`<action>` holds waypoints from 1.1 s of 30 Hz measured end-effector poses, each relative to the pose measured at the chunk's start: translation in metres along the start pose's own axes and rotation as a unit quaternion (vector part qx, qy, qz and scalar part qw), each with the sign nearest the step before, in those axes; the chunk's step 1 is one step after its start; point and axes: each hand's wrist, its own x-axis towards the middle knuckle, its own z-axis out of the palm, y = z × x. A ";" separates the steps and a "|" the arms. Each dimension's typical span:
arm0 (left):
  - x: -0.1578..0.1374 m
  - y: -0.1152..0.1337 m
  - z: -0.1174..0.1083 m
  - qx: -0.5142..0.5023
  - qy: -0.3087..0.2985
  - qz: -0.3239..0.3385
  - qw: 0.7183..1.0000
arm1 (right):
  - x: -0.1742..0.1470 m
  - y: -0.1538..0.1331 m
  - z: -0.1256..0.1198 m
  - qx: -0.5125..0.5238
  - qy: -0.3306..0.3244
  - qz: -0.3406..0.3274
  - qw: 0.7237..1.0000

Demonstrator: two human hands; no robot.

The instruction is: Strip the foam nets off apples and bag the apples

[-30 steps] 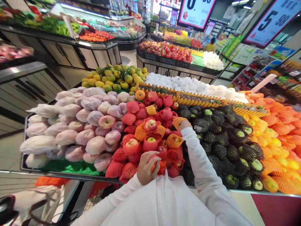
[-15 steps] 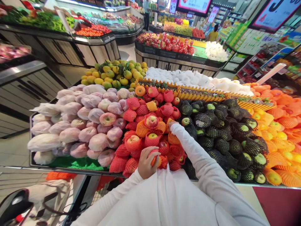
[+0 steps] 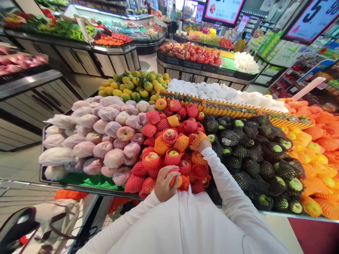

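Note:
My left hand (image 3: 166, 183) is low at the front of a pile of red apples, its fingers curled round a netted apple (image 3: 172, 180) that is mostly hidden behind them. My right hand (image 3: 204, 145) reaches into the right side of the pile and grips an apple in an orange foam net (image 3: 197, 141). Between the hands sit a bare-topped apple in a red net (image 3: 173, 156) and a red apple (image 3: 184, 165). Other apples in orange nets (image 3: 181, 143) lie just left of my right hand.
Paper-wrapped pinkish fruit (image 3: 94, 148) fills the stand's left side. Green fruit in black nets (image 3: 247, 155) lies to the right, with orange-netted fruit (image 3: 315, 169) beyond. Mangoes (image 3: 135, 84) and white-netted fruit (image 3: 201, 88) are behind. A cart holding a bag (image 3: 50, 218) stands at lower left.
My right hand has drawn the orange-netted apple slightly up, and more of its net now shows. My left hand keeps its hold. The view has shifted slightly.

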 end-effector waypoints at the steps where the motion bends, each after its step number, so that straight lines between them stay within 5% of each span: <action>1: 0.000 0.000 0.001 -0.002 -0.002 -0.001 1.000 | -0.002 0.004 0.002 0.017 0.033 0.006 0.999; 7: -0.001 0.001 0.008 -0.014 -0.022 0.018 0.999 | -0.008 0.016 0.010 0.119 0.185 0.073 0.973; 12: 0.002 0.002 0.004 -0.035 -0.030 -0.006 0.999 | -0.010 0.008 0.012 0.366 0.386 0.080 0.843; 16: 0.027 -0.002 -0.008 -0.116 -0.047 -0.077 0.989 | -0.028 -0.011 -0.004 0.442 0.409 0.003 0.799; 18: 0.042 -0.003 -0.010 -0.208 -0.066 -0.152 0.964 | -0.046 -0.026 -0.014 0.444 0.396 -0.063 0.802; 22: 0.058 -0.001 -0.001 -0.450 -0.097 -0.275 0.844 | -0.093 -0.060 -0.022 0.466 0.326 -0.168 0.805; 24: 0.054 0.002 0.007 -0.483 -0.074 -0.303 0.818 | -0.113 -0.072 -0.018 0.494 0.256 -0.195 0.807; 27: 0.040 0.004 0.015 -0.446 -0.061 -0.332 0.829 | -0.133 -0.077 -0.010 0.463 0.218 -0.204 0.835; 33: 0.027 0.011 0.012 -0.338 -0.157 -0.280 0.885 | -0.151 -0.073 -0.004 0.237 0.258 -0.258 0.900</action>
